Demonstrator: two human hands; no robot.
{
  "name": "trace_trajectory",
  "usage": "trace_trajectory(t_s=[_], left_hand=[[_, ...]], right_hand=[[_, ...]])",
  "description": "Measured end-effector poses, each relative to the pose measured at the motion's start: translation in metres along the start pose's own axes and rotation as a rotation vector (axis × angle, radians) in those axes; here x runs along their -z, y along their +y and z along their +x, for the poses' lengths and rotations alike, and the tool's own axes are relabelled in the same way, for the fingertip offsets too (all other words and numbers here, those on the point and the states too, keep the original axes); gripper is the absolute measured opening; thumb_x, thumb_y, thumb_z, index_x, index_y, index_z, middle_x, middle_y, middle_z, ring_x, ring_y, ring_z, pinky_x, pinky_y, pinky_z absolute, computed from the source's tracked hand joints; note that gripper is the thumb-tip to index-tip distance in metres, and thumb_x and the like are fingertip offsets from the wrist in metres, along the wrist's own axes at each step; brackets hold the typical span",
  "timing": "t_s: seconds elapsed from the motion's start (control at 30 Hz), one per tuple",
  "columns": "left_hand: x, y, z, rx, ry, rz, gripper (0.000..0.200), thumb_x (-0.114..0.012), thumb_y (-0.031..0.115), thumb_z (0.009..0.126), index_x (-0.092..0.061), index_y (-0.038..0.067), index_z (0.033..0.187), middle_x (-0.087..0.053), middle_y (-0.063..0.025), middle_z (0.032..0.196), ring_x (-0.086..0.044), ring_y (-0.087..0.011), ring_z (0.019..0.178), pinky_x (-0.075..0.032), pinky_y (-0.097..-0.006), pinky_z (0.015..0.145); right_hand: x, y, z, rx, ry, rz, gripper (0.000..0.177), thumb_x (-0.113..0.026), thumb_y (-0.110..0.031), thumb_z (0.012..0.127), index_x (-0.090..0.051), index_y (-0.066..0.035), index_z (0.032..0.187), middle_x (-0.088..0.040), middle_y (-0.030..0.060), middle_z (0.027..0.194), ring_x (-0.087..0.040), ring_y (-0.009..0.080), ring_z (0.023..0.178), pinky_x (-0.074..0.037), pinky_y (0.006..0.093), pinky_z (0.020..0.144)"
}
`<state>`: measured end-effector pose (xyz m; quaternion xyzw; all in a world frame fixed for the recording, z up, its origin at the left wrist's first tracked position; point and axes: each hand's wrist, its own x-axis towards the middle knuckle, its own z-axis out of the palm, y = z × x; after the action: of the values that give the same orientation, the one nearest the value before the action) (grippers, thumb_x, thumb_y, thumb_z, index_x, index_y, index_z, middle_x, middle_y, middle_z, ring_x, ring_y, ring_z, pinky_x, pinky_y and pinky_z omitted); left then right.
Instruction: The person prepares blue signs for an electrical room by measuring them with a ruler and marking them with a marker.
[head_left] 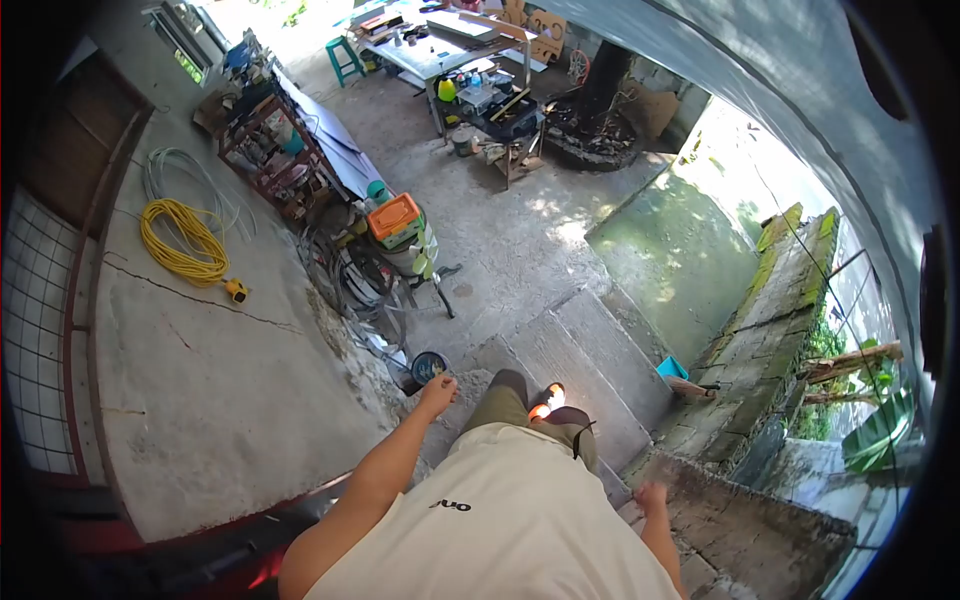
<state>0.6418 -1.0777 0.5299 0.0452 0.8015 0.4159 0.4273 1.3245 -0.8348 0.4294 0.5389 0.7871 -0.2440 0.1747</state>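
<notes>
My left hand (438, 391) hangs forward beside my left thigh, fingers curled closed; I cannot tell whether anything is inside them. Just beyond its knuckles, low by the wall, is a dark round container (428, 367), overlapped by the fingertips in this view. My right hand (652, 495) is down at my right side, smeared by motion, with the rough concrete ledge (750, 520) close to it. Below me are concrete steps (590, 365), and one of my feet (547, 400) shows in a bright patch of light.
A yellow cable coil (185, 243) lies on the raised concrete slab (220, 400) at left. Ahead stand an orange-lidded box (394, 216), a cluttered shelf (275, 150) and a worktable (425, 62). A mossy block wall (770, 310) and a blue dustpan-like object (672, 368) are at right.
</notes>
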Motion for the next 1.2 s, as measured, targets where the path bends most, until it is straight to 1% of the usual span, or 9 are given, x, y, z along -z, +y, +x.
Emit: trace_trajectory(t_s=[0.03,0.07,0.27,0.5,0.7,0.8,0.87,1.1,1.2], left_hand=[[-0.007,-0.001,-0.013,0.021,0.01,-0.014,0.028,-0.066,0.026,0.097,-0.068,0.001,0.111,-0.074,-0.0098,0.092,-0.069,-0.0163,0.074,-0.056,-0.0332,0.068],[-0.016,-0.001,-0.025,0.017,-0.058,0.08,0.028,-0.067,0.026,0.097,-0.068,0.001,0.111,-0.074,-0.01,0.093,-0.07,-0.0173,0.075,-0.056,-0.0337,0.068],[-0.064,-0.01,0.01,-0.008,-0.161,0.283,0.029,-0.068,0.027,0.096,-0.07,0.002,0.111,-0.075,-0.012,0.094,-0.071,-0.0202,0.076,-0.057,-0.0361,0.07],[-0.053,-0.049,0.113,0.21,-0.037,0.057,0.03,-0.066,0.029,0.096,-0.071,0.001,0.107,-0.076,-0.0118,0.09,-0.071,-0.0206,0.071,-0.057,-0.0377,0.067],[-0.091,-0.112,0.275,0.122,-0.132,0.285,0.025,-0.066,0.026,0.092,-0.074,0.003,0.098,-0.074,-0.0091,0.077,-0.071,-0.0217,0.067,-0.056,-0.0383,0.067],[-0.138,-0.104,0.382,0.197,0.079,0.298,0.024,-0.066,0.023,0.092,-0.073,0.002,0.101,-0.075,-0.0099,0.078,-0.073,-0.0222,0.071,-0.056,-0.0396,0.066],[-0.164,-0.041,0.396,0.029,0.046,-0.143,0.026,-0.066,0.025,0.094,-0.073,0.003,0.106,-0.075,-0.0108,0.081,-0.074,-0.0227,0.075,-0.056,-0.0408,0.069],[-0.162,0.115,0.388,-0.151,-0.036,0.016,0.034,-0.068,0.029,0.098,-0.067,0.006,0.124,-0.077,-0.0091,0.098,-0.071,-0.0177,0.09,-0.055,-0.0335,0.079],[-0.14,0.099,0.4,-0.079,0.214,-0.244,0.034,-0.067,0.026,0.097,-0.066,0.004,0.121,-0.076,-0.0116,0.094,-0.073,-0.0214,0.086,-0.056,-0.0373,0.075]], right_hand=[[0.103,-0.071,0.017,-0.373,-0.004,0.825,0.02,-0.064,-0.021,0.097,-0.069,-0.003,0.09,-0.072,0.0097,0.085,-0.068,0.0194,0.072,-0.053,0.0308,0.06],[0.147,-0.097,0.056,-0.38,0.05,1.001,0.02,-0.06,-0.019,0.1,-0.069,-0.002,0.1,-0.072,0.0084,0.088,-0.066,0.0149,0.074,-0.051,0.027,0.061],[0.338,-0.27,0.151,0.174,0.135,0.962,0.027,-0.055,-0.017,0.104,-0.063,0.002,0.122,-0.072,0.0083,0.093,-0.066,0.015,0.076,-0.051,0.027,0.067],[0.254,-0.209,0.221,0.284,0.122,0.267,0.024,-0.066,-0.019,0.094,-0.07,0.002,0.106,-0.07,0.0155,0.086,-0.069,0.0274,0.082,-0.054,0.0393,0.077],[0.084,-0.075,0.378,-0.119,-0.226,0.711,0.022,-0.061,-0.013,0.095,-0.07,0.007,0.091,-0.07,0.0141,0.072,-0.063,0.0206,0.053,-0.053,0.0367,0.049],[0.097,-0.088,0.466,-0.149,-0.286,0.64,0.02,-0.06,-0.013,0.096,-0.068,0.005,0.097,-0.071,0.0152,0.077,-0.065,0.0223,0.057,-0.054,0.0373,0.051],[0.126,-0.105,0.511,-0.161,-0.316,0.602,0.019,-0.06,-0.013,0.096,-0.067,0.005,0.101,-0.071,0.0159,0.08,-0.066,0.0234,0.059,-0.055,0.0376,0.053],[0.198,-0.181,0.637,-0.186,-0.431,0.525,0.023,-0.058,-0.012,0.098,-0.063,0.002,0.116,-0.074,0.0184,0.092,-0.07,0.0274,0.067,-0.056,0.0389,0.057],[0.211,-0.234,0.768,-0.273,-0.159,0.798,0.02,-0.055,-0.015,0.101,-0.062,-0.003,0.115,-0.071,0.014,0.087,-0.061,0.0194,0.053,-0.049,0.0373,0.045]])
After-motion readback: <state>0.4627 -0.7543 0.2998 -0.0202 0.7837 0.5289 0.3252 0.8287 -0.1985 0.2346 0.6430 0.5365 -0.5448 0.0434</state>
